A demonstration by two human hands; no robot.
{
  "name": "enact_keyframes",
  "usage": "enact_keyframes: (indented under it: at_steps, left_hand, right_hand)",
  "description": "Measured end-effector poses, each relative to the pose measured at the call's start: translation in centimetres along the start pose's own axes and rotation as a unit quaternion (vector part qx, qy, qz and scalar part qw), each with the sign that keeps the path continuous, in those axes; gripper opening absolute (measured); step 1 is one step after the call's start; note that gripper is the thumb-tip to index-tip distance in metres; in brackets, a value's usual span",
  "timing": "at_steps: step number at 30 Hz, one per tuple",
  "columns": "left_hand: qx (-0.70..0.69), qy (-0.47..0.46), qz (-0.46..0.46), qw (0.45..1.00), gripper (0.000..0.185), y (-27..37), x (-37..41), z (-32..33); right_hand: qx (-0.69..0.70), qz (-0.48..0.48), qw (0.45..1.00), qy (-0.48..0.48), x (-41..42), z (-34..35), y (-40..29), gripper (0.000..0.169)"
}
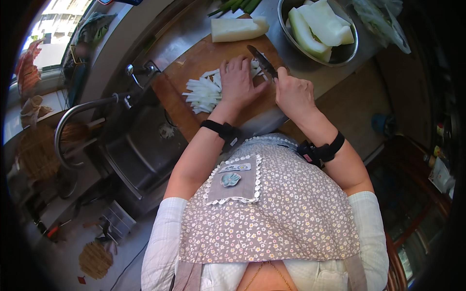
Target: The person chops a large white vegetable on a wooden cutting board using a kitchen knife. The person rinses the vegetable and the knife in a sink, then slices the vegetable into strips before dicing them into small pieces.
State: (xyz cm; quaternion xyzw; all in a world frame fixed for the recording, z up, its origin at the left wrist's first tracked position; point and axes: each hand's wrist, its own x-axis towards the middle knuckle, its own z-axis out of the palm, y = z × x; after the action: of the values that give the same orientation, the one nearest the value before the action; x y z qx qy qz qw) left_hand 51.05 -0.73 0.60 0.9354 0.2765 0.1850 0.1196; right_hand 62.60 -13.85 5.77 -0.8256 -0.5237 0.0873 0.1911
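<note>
My right hand (295,91) grips the handle of a kitchen knife (263,61), its dark blade angled up and left over the board. My left hand (238,78) lies palm down on pale gourd pieces, thumb out towards the knife; its palm hides part of them. To its left, a heap of pale gourd strips (204,92) lies on the wooden cutting board (174,74). More cut bits show between my left fingers and the blade. A thick uncut gourd chunk (238,30) lies at the board's far edge.
A metal bowl (340,62) with large gourd pieces (320,27) stands at the back right, beside a plastic bag (382,22) of greens. Green stalks (240,5) lie at the back. On the left are a sink (134,156) and a curved faucet (60,134).
</note>
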Motion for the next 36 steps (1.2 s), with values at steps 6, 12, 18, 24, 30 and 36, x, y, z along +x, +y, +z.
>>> enact_keyframes:
  at_steps: [6, 12, 18, 24, 30, 36]
  left_hand:
    - [0.029, -0.024, -0.044, 0.998, 0.06, 1.1, 0.3, 0.3]
    - [-0.022, 0.004, 0.006, 1.0, 0.053, -0.2, 0.1, -0.4]
    - [-0.024, -0.008, 0.022, 0.999, 0.053, 0.1, 0.5, 0.0]
    - [-0.043, -0.011, 0.049, 0.998, 0.05, -0.2, 0.7, -0.6]
    - [-0.018, -0.007, 0.025, 0.999, 0.058, -0.8, 0.6, 0.4]
    - [-0.009, -0.001, 0.005, 1.0, 0.061, -0.8, 0.1, 0.1]
  right_hand:
    - [-0.005, 0.026, 1.0, -0.004, -0.1, -1.9, 0.2, 0.011]
    - [0.017, 0.034, 0.999, -0.019, -0.6, -2.2, -0.4, 0.013]
    - [0.025, 0.056, 0.998, -0.008, -0.9, -2.4, -0.1, 0.014]
    - [0.025, 0.063, 0.998, -0.009, -1.3, -2.3, 0.1, 0.014]
    - [0.029, 0.053, 0.998, 0.007, -1.4, -2.1, 0.0, 0.014]
    - [0.03, 0.041, 0.999, -0.021, -1.2, -1.5, -0.7, 0.013]
